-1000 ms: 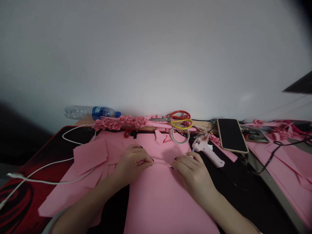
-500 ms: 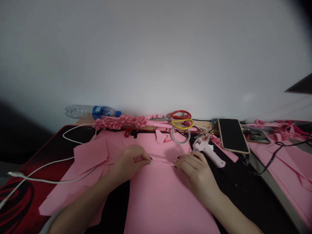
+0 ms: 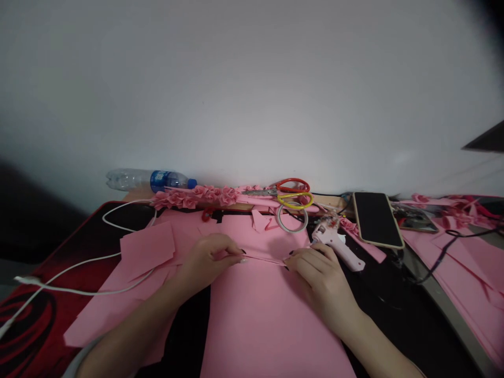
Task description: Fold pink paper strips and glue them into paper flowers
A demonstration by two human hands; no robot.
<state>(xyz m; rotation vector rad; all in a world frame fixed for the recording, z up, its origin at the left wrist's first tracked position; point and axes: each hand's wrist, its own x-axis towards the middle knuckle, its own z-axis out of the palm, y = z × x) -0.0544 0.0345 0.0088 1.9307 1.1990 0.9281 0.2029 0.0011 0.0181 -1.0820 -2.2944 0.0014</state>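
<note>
One strip (image 3: pixel 263 259) crosswise between left grip (image 3: pixel 212 260) and right grip (image 3: pixel 317 270)

Thin and pink, the strip bridges the gap between the grips. Its long axis runs side to side, the right end dipping slightly toward the near side. Both grips are pinched narrow, each holding an end, so neither hand is the nearer: the bare length lies rightward of the left grip and leftward of the right one. How much strip is tucked inside each grip cannot be told, nor whether it touches the paper below.

Beneath the gap lies the sheet (image 3: pixel 271 315), its long axis running away from the near side, roughly square to the strip. Just beyond the right grip, on its outer side, is the glue gun (image 3: pixel 340 248), nozzle end closest to that hand. Straight past the gap, scraps (image 3: pixel 260 221) lie at the sheet's far end, with the tape ring (image 3: pixel 291 230) beside them on the right grip's side. Outward of the left grip, papers (image 3: pixel 147 249) overlap, a cable (image 3: pixel 86 292) trailing over them.

Farther off, past the ring, lie the scissors (image 3: pixel 270 192), handles to the right; flowers (image 3: pixel 226 196) line up to their left. Well past the right grip, beyond the glue gun, is the phone (image 3: pixel 378 218). Beyond the left grip and farther left, a bottle (image 3: pixel 159 181) lies on its side near the wall (image 3: pixel 252 94).
</note>
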